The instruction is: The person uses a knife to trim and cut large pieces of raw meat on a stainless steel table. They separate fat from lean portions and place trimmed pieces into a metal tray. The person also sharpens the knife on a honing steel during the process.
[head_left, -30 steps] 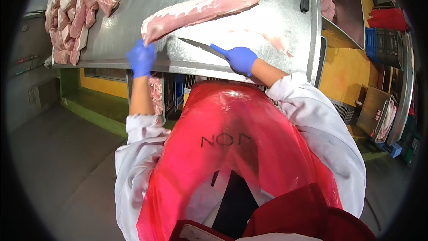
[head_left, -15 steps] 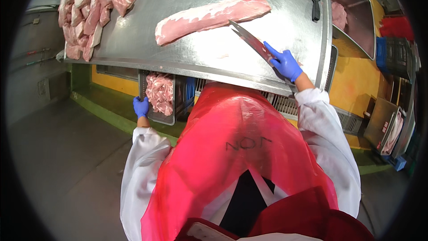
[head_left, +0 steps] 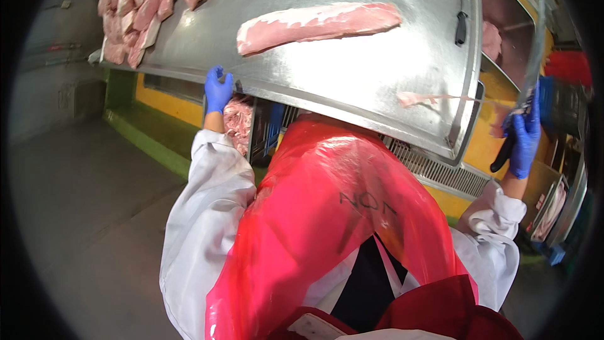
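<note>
A long pink slab of meat (head_left: 314,25) with a white fatty edge lies across the steel table (head_left: 302,69). Beyond the table's right edge, my right hand (head_left: 526,141), in a blue glove, is closed on the black handle of a large knife (head_left: 535,44), blade upright. A thin scrap of meat (head_left: 413,98) trails from the tabletop toward that hand, its far end blurred. My left hand (head_left: 218,91), also gloved in blue, is at the table's front edge with fingers apart, beside a bin of meat trimmings (head_left: 238,123). It holds nothing that I can see.
Several meat pieces (head_left: 135,9) are heaped at the table's left end. A second black-handled knife (head_left: 462,28) lies near its right edge. Past that stands a steel bin (head_left: 511,6) with pale meat inside; blue crates (head_left: 557,104) and something red (head_left: 568,68) are farther right.
My right hand has swung right, off the table, and the knife blade now points upward. A thin scrap now trails over the table's right side. My left hand has risen to the table's front edge.
</note>
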